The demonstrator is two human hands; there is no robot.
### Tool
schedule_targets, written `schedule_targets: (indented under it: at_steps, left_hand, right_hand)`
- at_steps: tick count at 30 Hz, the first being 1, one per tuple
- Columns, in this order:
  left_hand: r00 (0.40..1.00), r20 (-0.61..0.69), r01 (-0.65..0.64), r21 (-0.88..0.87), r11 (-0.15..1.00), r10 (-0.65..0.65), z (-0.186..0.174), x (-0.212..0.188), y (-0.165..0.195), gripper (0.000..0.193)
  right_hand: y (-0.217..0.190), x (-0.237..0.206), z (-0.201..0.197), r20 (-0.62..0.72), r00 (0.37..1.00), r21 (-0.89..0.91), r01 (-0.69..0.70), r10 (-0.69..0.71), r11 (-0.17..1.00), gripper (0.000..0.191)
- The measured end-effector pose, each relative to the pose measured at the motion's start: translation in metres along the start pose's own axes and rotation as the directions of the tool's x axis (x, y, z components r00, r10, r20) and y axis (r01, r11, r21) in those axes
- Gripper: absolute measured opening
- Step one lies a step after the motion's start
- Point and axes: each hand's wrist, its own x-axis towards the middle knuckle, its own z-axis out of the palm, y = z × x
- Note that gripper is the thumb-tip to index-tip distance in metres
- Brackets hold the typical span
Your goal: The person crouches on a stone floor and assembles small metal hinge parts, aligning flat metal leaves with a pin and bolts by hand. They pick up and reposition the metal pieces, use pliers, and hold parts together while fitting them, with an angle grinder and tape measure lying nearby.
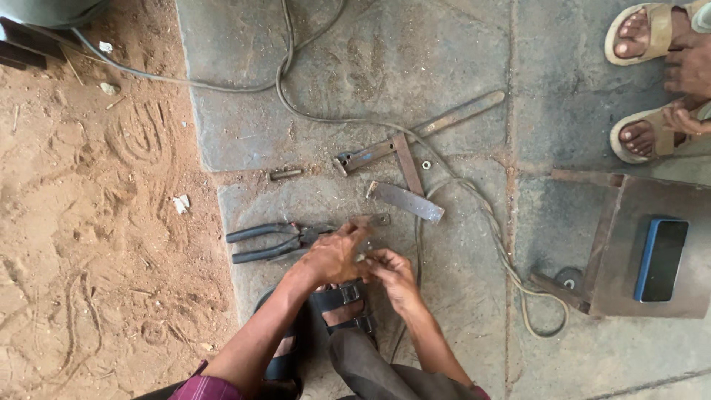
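My left hand (333,254) and my right hand (391,272) meet low in the view, just above my black sandal (343,304). Both pinch a small metal piece (364,255) between their fingertips; it is mostly hidden by the fingers. A small flat metal bracket (374,220) lies right beyond my left hand. Black-handled pliers (270,242) rest on the concrete to the left of my left hand, jaws pointing toward it.
Flat metal bars (406,200) and a rusty hinged tool (404,144) lie further out, with a bolt (285,174) and a nut (426,164). A cable (474,196) loops across the slab. A phone (661,259) lies on a metal stool (615,252). Another person's sandalled feet (652,81) are top right. Sand lies left.
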Motion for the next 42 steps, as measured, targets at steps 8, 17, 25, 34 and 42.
schedule_targets:
  at_steps: [8, 17, 25, 34, 42]
  left_hand:
    - [0.967, -0.217, 0.207, 0.362, 0.909, -0.134, 0.027, 0.025, -0.018, 0.038]
    - [0.904, -0.382, 0.360, 0.435, 0.825, -0.194, 0.058, 0.053, -0.015, 0.035]
    - [0.868, -0.425, 0.425, 0.372, 0.825, -0.255, 0.052, 0.059, -0.025, 0.038]
    - [0.800, -0.537, 0.359, 0.069, 0.931, -0.268, 0.044, 0.042, -0.025, 0.036]
    - [0.762, -0.573, 0.304, -0.092, 0.948, -0.300, 0.039, 0.028, -0.023, 0.023]
  right_hand:
    - [-0.030, 0.040, -0.053, -0.203, 0.969, 0.100, 0.165, -0.143, 0.981, 0.012]
    - [0.009, 0.047, -0.037, -0.330, 0.862, -0.407, 0.237, -0.384, 0.882, 0.024]
    - [0.000, 0.036, -0.021, -0.294, 0.869, -0.468, 0.232, -0.397, 0.853, 0.025]
    - [-0.043, 0.037, -0.010, -0.171, 0.795, -0.816, 0.217, -0.582, 0.536, 0.022]
    - [-0.012, -0.024, 0.009, -0.171, 0.859, -0.966, -0.050, -0.482, 0.254, 0.045]
